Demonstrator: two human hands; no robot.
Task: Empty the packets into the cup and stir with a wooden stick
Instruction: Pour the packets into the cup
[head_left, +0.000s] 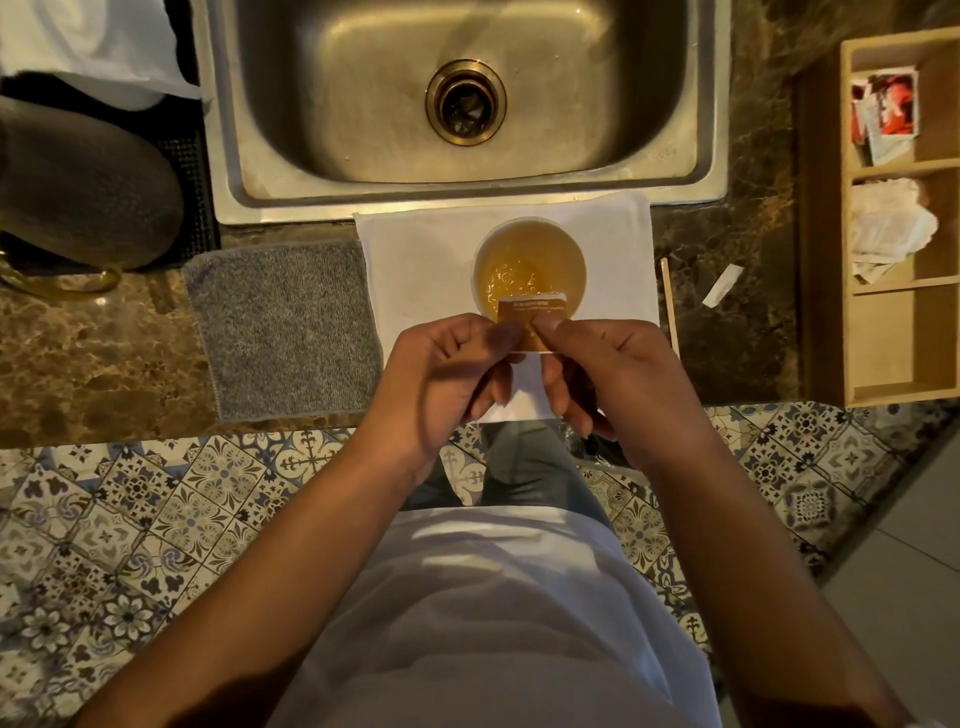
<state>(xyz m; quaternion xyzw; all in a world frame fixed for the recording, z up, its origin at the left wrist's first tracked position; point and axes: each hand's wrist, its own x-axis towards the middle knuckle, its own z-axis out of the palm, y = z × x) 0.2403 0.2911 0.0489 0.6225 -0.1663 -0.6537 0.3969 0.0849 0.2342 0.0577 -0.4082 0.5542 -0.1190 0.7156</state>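
**Head view: both hands pinch a packet at the cup's near rim**

The head camera looks straight down at a marble counter (104, 338) in front of a steel sink (467, 192). A white cup (569, 244) stands on a white cloth (415, 270) just before the sink's front edge; it holds an amber liquid with a bubbly patch near the middle.

The left hand (441, 374) and the right hand (608, 374) meet over the near side of the cup. Each is closed in a pinch, thumb against fingers, on a small brown packet (532, 312) with a white top edge and fine print. The packet's upper part overlaps the near rim of the cup. Whether it is torn open cannot be told.

A wooden stick (670, 301) lies on the counter along the cloth's right edge, apart from both hands. Beyond it lies a small white strip of paper (723, 285). Further right a wooden organiser (826, 234) holds red-and-white sachets (885, 111) in its far compartment and crumpled white wrappers (891, 228) in the middle one. A grey mat (285, 327) lies left of the cloth.
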